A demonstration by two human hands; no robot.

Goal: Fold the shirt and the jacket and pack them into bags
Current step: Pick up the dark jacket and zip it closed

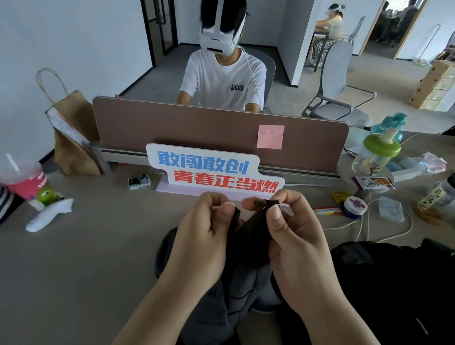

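both hands are raised over the pale grey desk (87, 257), working at the front opening of the dark grey padded jacket (241, 298). its body hangs from the fingers and bunches at the near desk edge, right in front of the person. the left hand (205, 231) has its fingers curled in, thumb and forefinger pinching one black front edge of the jacket. the right hand (294, 232) is curled too, thumb and fingertips pinching the small dark metal zip slider (265, 204) at the end of the other edge. the two edges almost meet between the hands.

this looks like joining the zip before any folding. to do it well, hold the left edge taut and straight, bring both ends level, and feed the pin fully into the slider until it seats (a half-seated pin tends to let the teeth split behind the slider). then the left pinch should anchor the end while the right draws the slider along, clear of loose lining.

once closed, the jacket would fold more neatly spread flat on the desk than held in the air. a black fabric heap (398, 284) lies just to the right; whether it is the shirt or a bag cannot be told. a brown paper carrier bag (72, 129) stands far left, well apart.
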